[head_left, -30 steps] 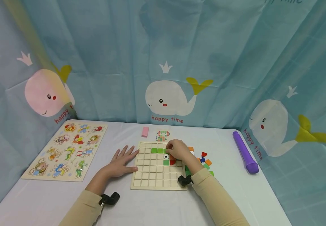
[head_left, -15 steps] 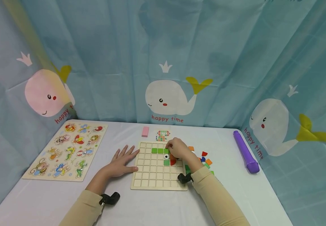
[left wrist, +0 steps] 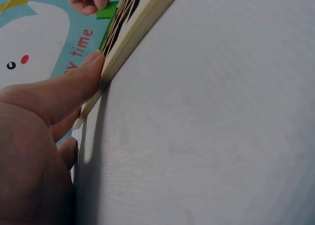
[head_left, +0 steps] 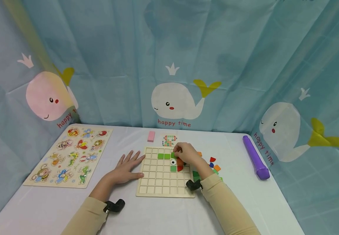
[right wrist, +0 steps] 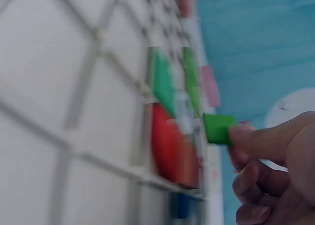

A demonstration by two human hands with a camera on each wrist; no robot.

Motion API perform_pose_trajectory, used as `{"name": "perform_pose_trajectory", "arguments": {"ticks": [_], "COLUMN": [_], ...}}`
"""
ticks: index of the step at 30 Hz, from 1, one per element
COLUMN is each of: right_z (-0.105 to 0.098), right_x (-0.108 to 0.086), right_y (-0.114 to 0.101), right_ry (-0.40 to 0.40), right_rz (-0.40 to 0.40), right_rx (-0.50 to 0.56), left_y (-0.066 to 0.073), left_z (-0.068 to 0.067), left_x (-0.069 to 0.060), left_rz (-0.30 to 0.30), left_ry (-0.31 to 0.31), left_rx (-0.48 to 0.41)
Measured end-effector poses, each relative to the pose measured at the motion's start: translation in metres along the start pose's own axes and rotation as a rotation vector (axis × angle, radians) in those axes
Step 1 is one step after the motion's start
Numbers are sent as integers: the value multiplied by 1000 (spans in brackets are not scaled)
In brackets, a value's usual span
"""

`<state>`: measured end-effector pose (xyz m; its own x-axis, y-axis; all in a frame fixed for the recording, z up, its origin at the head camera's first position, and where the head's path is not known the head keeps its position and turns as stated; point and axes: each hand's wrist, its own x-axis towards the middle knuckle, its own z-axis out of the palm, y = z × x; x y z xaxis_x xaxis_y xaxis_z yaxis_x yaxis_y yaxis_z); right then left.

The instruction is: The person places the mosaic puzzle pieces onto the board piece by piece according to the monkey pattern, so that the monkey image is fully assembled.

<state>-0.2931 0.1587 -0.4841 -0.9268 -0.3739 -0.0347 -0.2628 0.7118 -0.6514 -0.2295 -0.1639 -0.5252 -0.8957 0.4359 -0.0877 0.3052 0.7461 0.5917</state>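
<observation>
My right hand pinches a green square tile between thumb and finger, lifted off the far part of the wooden grid board. The left hand lies with spread fingers at the board's left edge, and its thumb touches the rim in the left wrist view. On the board sit two light green tiles in a row, a white eye tile, a darker green tile and a red curved tile. An orange-red tile is partly covered by the right hand.
Loose coloured tiles lie right of the board, partly behind the right forearm. A pattern card and a pink block stand beyond it. An insect puzzle lies at left, a purple microphone-shaped object at right.
My right hand has risen slightly and shifted a little right from the far row, and the pinched green tile now shows tilted above the board. The left hand stays in place.
</observation>
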Motion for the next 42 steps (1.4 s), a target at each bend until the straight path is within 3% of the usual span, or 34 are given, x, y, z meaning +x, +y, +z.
{"name": "perform_pose_trajectory", "arguments": {"ticks": [7,12,15,21,28,33,42], "right_z": [-50,-86,-103,-119,-120,-110,-54], "right_x": [-26,-54,-71,-92,-94,-75,-22], "right_y": [-26,-53,-67,-90,-90,-70,-16], "right_ry": [-31,-32,1,41,46,59,93], "right_rz": [-45,-159,-233,-286,-290,-231,-18], "right_rx": [312,445,495,507,508,465,302], "left_y": [-2,0,1,-1,-1,0,0], "left_z": [2,-1,-2,-1,1,2,1], "left_x": [0,-2,-2,-1,1,1,2], "left_rz": [8,2,6,3,5,-2,-8], "left_ry": [-6,-1,4,9,3,-4,2], "left_rx": [-1,6,5,14,8,6,27]}}
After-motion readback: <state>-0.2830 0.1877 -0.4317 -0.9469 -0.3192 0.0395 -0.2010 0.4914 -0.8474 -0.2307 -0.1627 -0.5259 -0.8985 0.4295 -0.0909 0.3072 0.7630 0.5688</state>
